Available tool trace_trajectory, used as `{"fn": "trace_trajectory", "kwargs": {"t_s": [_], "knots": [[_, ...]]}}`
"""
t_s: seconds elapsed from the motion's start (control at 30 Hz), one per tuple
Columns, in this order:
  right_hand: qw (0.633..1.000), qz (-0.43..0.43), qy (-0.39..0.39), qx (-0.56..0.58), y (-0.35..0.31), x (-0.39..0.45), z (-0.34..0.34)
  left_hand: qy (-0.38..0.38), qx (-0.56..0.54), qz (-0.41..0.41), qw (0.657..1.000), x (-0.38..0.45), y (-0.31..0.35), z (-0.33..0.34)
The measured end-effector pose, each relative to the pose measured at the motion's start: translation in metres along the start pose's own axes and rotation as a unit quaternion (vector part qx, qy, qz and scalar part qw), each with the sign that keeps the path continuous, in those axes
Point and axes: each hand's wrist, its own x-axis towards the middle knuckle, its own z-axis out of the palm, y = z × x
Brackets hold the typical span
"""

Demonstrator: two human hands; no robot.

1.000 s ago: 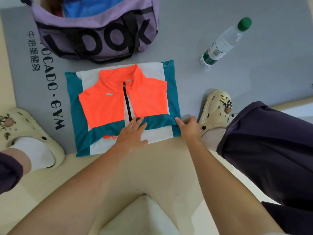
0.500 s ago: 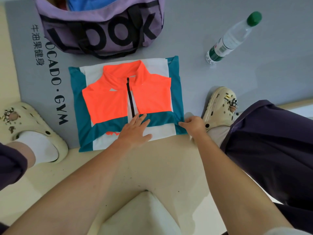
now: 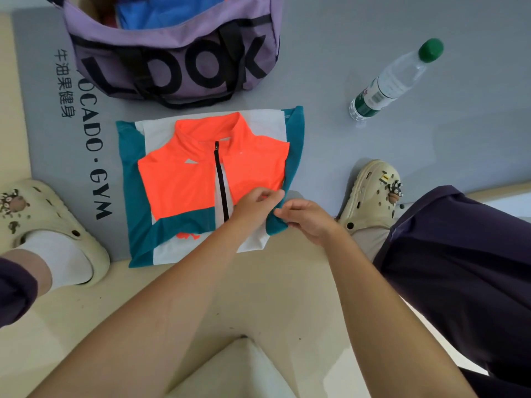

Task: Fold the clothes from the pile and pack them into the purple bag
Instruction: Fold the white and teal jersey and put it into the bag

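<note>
An orange, teal and white zip jacket (image 3: pixel 184 182) lies folded into a square on the grey mat, collar toward the purple bag (image 3: pixel 178 64). The bag stands open at the top of the view with blue fabric inside. My left hand (image 3: pixel 253 203) and my right hand (image 3: pixel 309 221) meet at the jacket's near right corner. Both pinch the teal edge there, and that corner is lifted off the mat and turned inward.
A clear water bottle (image 3: pixel 393 81) with a green cap lies on the grey mat (image 3: pixel 402 139) to the right. My cream clogs sit at the left (image 3: pixel 51 225) and right (image 3: pixel 373 191) of the jacket. Beige floor (image 3: pixel 201 282) runs along the mat's near edge.
My left hand left the jacket's front, where it lay flat, and joined the right hand at the near right corner. The corner has been raised and folded inward.
</note>
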Motion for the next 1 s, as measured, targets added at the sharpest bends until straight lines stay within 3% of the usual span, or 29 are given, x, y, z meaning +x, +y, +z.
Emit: {"fn": "trace_trajectory", "kwargs": {"t_s": [0.23, 0.27, 0.4, 0.47, 0.67, 0.8, 0.9, 1.0], "knots": [[0.991, 0.077, -0.016, -0.112, -0.014, 0.011, -0.014, 0.033, 0.036, -0.034, 0.998, 0.028, -0.009, 0.007], [0.988, 0.076, 0.005, -0.136, -0.022, 0.015, -0.018, 0.035, 0.045, -0.032, 0.998, 0.031, -0.010, 0.006], [0.958, 0.021, 0.231, -0.167, -0.061, 0.057, -0.025, 0.028, 0.085, -0.004, 0.996, 0.036, -0.013, -0.001], [0.937, 0.014, 0.263, -0.230, -0.077, 0.083, -0.016, 0.031, 0.104, 0.005, 0.994, 0.036, -0.016, -0.004], [0.911, 0.040, 0.227, -0.341, -0.112, 0.119, -0.004, 0.028, 0.071, 0.000, 0.997, 0.031, -0.018, -0.029], [0.956, -0.012, 0.195, -0.218, -0.124, 0.116, 0.022, 0.048, -0.060, -0.014, 0.997, 0.017, -0.020, -0.053], [0.975, -0.017, 0.119, -0.184, -0.131, 0.111, 0.064, 0.047, -0.029, 0.000, 0.998, 0.007, -0.024, -0.063], [0.976, -0.030, 0.075, -0.200, -0.138, 0.114, 0.110, 0.110, -0.005, -0.001, 0.994, -0.001, -0.031, -0.082]]}}
